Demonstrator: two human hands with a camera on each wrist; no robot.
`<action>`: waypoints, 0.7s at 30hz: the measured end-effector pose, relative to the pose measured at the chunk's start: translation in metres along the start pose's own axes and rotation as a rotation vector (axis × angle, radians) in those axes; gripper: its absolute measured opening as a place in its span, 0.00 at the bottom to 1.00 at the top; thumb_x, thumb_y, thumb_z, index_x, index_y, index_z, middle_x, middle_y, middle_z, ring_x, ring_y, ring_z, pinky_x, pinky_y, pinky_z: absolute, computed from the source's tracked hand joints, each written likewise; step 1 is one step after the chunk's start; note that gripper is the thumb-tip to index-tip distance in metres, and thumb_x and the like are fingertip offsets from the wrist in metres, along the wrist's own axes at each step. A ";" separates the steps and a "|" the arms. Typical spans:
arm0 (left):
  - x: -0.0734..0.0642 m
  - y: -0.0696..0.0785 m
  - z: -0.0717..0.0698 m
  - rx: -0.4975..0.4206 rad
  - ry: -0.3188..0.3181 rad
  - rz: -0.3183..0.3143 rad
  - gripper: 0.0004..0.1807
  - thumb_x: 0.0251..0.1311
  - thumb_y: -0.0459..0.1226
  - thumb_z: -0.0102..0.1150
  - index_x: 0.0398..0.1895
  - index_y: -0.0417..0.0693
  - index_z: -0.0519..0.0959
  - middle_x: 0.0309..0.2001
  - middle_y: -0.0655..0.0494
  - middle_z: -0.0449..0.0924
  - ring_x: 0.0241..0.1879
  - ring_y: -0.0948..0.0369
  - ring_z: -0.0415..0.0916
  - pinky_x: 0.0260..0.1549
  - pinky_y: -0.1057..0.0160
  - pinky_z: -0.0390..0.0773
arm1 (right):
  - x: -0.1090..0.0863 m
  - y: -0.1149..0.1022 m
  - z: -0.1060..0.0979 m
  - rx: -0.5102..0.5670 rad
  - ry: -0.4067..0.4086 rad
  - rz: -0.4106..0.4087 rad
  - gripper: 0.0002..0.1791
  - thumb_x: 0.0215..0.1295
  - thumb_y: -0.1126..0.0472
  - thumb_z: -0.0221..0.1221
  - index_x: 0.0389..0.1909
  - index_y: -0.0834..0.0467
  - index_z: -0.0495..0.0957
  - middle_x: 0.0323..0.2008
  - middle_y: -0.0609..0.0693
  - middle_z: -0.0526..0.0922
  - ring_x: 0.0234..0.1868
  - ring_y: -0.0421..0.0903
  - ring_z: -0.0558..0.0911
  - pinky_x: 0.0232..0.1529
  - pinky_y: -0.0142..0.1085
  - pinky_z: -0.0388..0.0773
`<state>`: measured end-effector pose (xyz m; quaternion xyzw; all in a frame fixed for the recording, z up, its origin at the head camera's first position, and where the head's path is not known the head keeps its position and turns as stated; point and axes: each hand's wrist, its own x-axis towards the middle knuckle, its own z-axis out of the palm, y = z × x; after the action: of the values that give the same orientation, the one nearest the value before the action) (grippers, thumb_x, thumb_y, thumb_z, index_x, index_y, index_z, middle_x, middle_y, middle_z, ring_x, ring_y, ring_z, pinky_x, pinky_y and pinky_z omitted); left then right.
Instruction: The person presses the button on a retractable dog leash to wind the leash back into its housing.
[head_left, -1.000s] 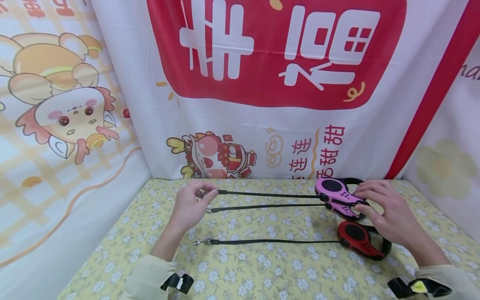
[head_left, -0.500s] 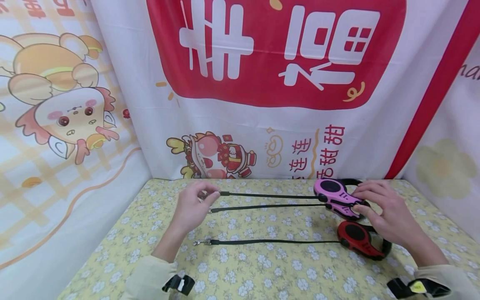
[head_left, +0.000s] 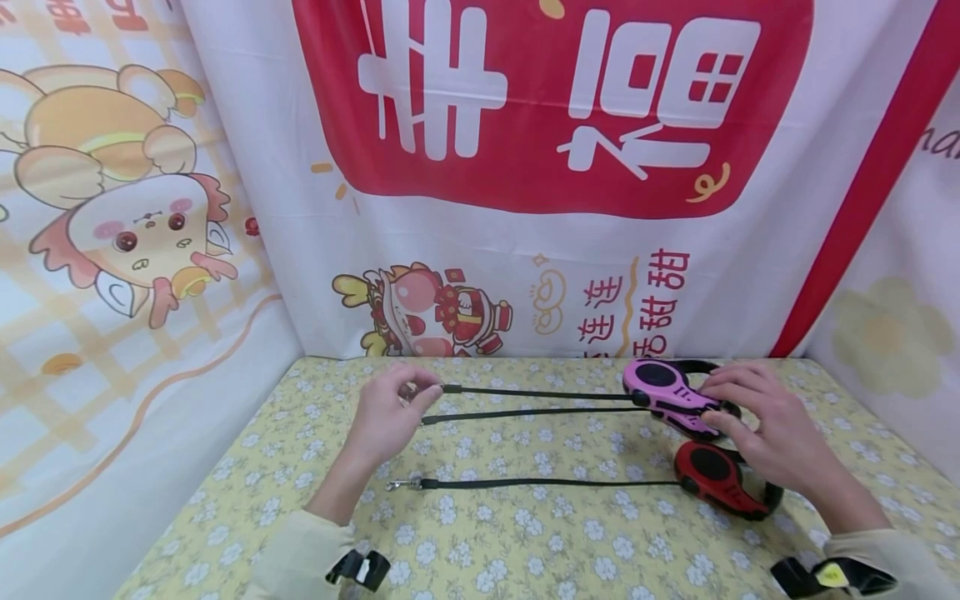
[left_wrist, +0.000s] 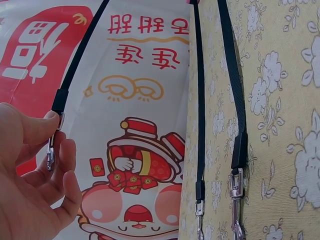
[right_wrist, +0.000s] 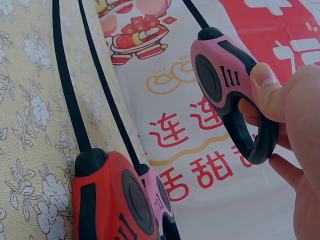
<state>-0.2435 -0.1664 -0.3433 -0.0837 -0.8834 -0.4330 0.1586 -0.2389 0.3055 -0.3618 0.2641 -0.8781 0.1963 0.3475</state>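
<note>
My right hand grips the handle of a pink retractable dog leash, thumb on its side and fingers at the black loop. In the right wrist view this pink case is raised off the table. From it a black strap runs, nearly straight, to my left hand. There the thumb and fingers pinch the metal clip at the strap's end. A second pink leash lies on the table, partly hidden behind the held one in the head view. Nearest me lies a red retractable leash.
The table wears a yellow flowered cloth. Both lying leashes have their straps drawn out to the left, the red one's ending in a metal clip. A printed white curtain hangs at the table's back edge.
My right hand and the held pink leash have shifted slightly left. My left hand has moved a little to the right with the clip. The other two leashes lie as before.
</note>
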 end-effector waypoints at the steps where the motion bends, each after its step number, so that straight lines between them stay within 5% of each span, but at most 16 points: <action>1: 0.000 0.000 0.000 0.001 0.000 0.000 0.04 0.71 0.38 0.68 0.46 0.53 0.87 0.45 0.55 0.84 0.44 0.57 0.78 0.45 0.59 0.78 | 0.000 0.000 0.000 0.000 -0.002 0.001 0.17 0.47 0.70 0.78 0.39 0.55 0.88 0.47 0.53 0.86 0.56 0.51 0.73 0.58 0.24 0.59; 21: -0.002 0.004 0.005 -0.017 -0.032 -0.009 0.05 0.70 0.38 0.68 0.46 0.55 0.86 0.45 0.57 0.85 0.43 0.59 0.80 0.44 0.59 0.82 | 0.000 -0.001 0.002 0.014 -0.001 -0.011 0.16 0.48 0.70 0.78 0.38 0.55 0.87 0.46 0.53 0.86 0.55 0.50 0.73 0.60 0.20 0.56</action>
<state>-0.2412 -0.1603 -0.3439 -0.0878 -0.8825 -0.4397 0.1417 -0.2395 0.3035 -0.3630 0.2715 -0.8754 0.2004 0.3461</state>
